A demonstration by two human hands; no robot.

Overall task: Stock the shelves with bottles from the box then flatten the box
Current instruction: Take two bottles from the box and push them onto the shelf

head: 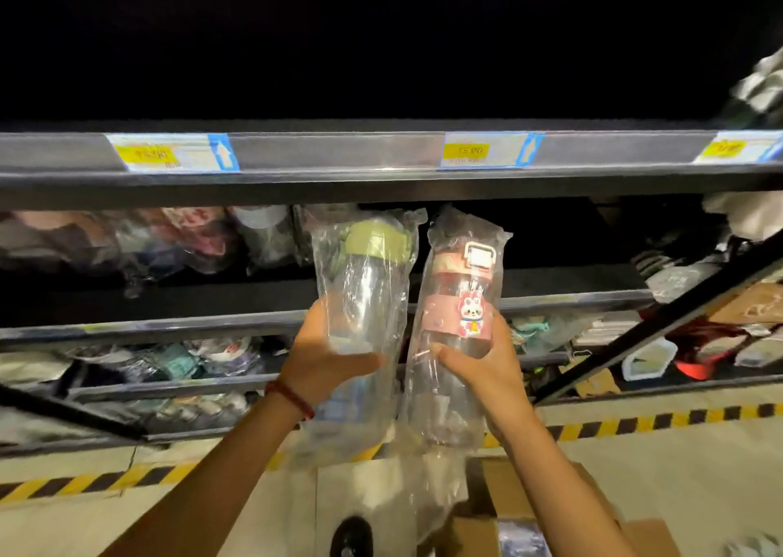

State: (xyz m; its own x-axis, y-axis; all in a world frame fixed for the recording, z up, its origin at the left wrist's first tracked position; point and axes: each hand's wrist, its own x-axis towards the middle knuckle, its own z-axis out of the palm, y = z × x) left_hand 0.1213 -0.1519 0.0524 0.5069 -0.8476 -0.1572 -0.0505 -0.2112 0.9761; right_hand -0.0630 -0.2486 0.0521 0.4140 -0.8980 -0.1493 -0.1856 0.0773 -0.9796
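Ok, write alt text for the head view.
Two hands raise plastic-wrapped bottles toward a dark shelf: the left hand grips a green-lidded bottle, the right hand a pink rabbit-sticker bottle. A cardboard box sits on the floor below.

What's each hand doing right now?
Left hand: holds the green-lidded bottle in its plastic bag.
Right hand: holds the rabbit-sticker bottle in its bag.

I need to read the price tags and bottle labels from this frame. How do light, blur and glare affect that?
Head view: the top is black; the price tags are smeared by motion blur; the plastic wraps on the green-lidded bottle in the left hand and the rabbit-sticker bottle in the right hand glare; shelf edges bow.
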